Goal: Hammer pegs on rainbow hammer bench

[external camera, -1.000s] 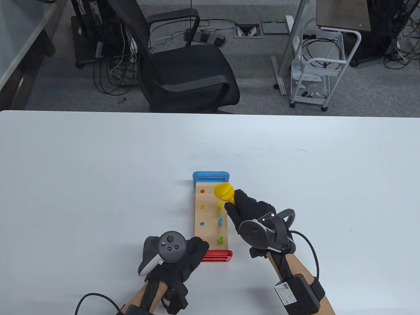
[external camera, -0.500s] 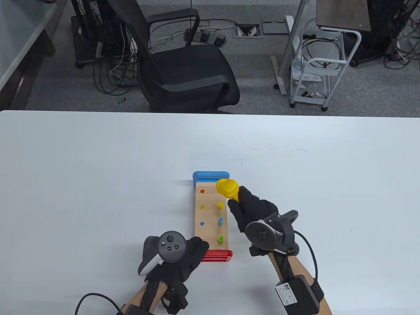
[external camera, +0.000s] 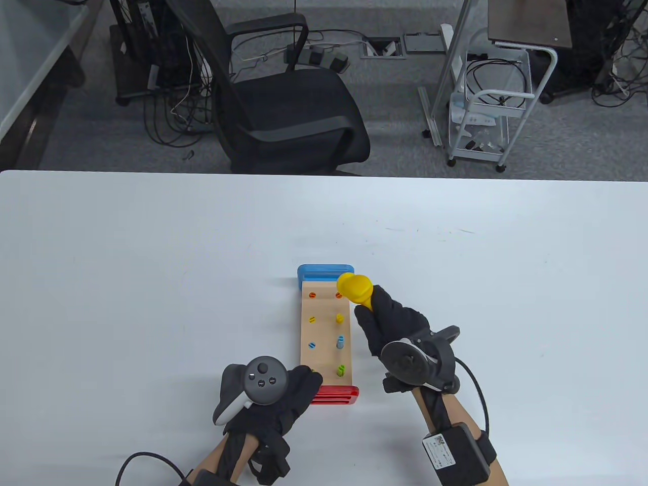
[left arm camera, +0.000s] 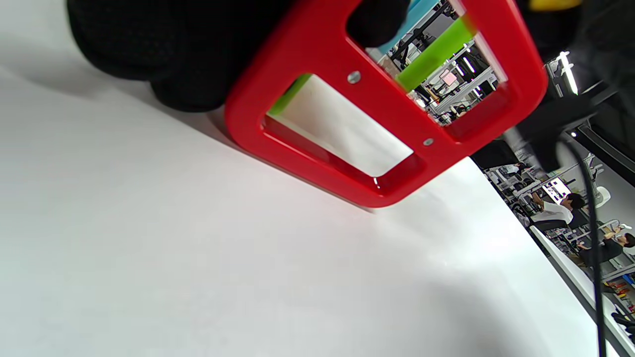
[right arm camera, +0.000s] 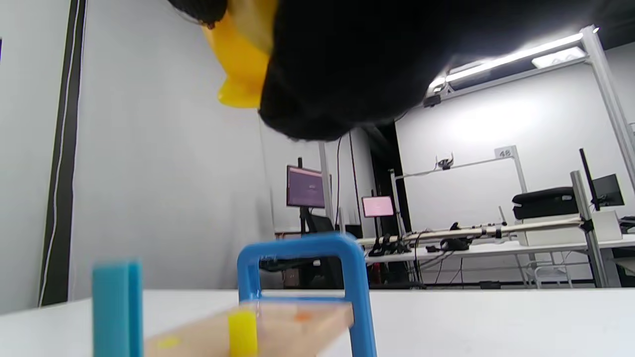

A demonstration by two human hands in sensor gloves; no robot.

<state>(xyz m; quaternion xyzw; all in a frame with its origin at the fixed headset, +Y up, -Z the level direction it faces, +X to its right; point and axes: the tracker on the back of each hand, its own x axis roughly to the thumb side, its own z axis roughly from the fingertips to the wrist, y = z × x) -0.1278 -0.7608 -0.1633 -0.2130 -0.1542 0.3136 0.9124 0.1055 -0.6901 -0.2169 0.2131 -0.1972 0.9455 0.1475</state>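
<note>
The hammer bench (external camera: 325, 336) is a wooden board with a blue end (external camera: 325, 273) at the far side and a red end (external camera: 334, 395) at the near side. Coloured pegs sit in two rows; the light blue peg (external camera: 340, 342) and green peg (external camera: 341, 370) stand up in the right row. My right hand (external camera: 387, 321) grips the yellow hammer (external camera: 355, 287) and holds its head raised over the bench's far right corner. My left hand (external camera: 283, 395) holds the red end (left arm camera: 387, 124), thumb side hidden. In the right wrist view the hammer (right arm camera: 238, 59) is above the blue end (right arm camera: 302, 277).
The white table (external camera: 152, 278) surrounds the bench. A black office chair (external camera: 283, 111) stands behind the table's far edge, and a white wheeled cart (external camera: 486, 116) is at the back right. Cables run from both wrists toward the near edge.
My right hand has lifted the yellow hammer up and slightly to the far right, off the yellow peg, which now sits lower in the board. My left hand has not moved.
</note>
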